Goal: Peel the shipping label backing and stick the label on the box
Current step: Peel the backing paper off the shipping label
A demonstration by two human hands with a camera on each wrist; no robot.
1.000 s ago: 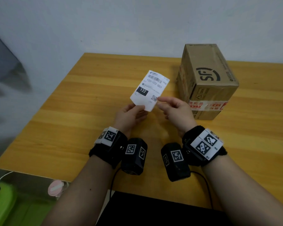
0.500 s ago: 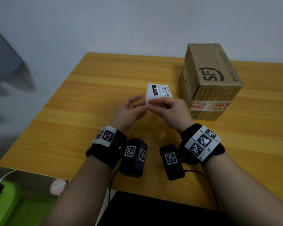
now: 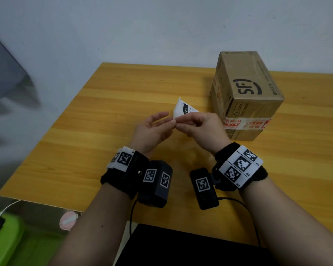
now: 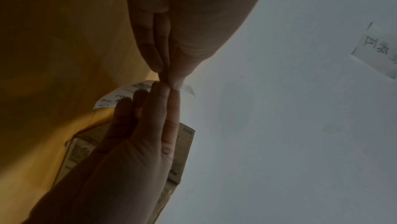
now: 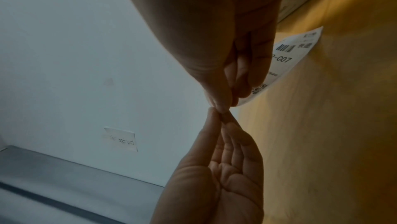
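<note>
Right grip (image 3: 198, 125) pinches the near corner of the shipping label (image 3: 184, 110), thumb and forefinger clamped on the paper. Left grip (image 3: 152, 129) meets it fingertip to fingertip, thumb and forefinger nipping the same corner, other fingers spread loose. Label hangs in the air just beyond both grips, above the counter (image 3: 104, 116), curling over on itself. Box (image 3: 246, 93) sits on the counter just past the right grip, apart from the label.

Handling, my guess: label is thin, light, floppy paper, bends at any tug and could crease or tear. Backing likely slick, so the layers need splitting right at the corner with nails, then a slow peel. Sticky face could fold onto itself once bare.

Views: head shows the box, both grips and the label's black "12" block, but not the pinch itself. Right wrist shows the label's barcode (image 5: 285, 48) and "C07" print face, plus the fingertips meeting. Left wrist shows a tiny tab (image 4: 188, 90) of paper poking past the fingertips; can't tell if layers have split. Both wrist views catch a taped note (image 5: 121, 139) on the wall.
</note>
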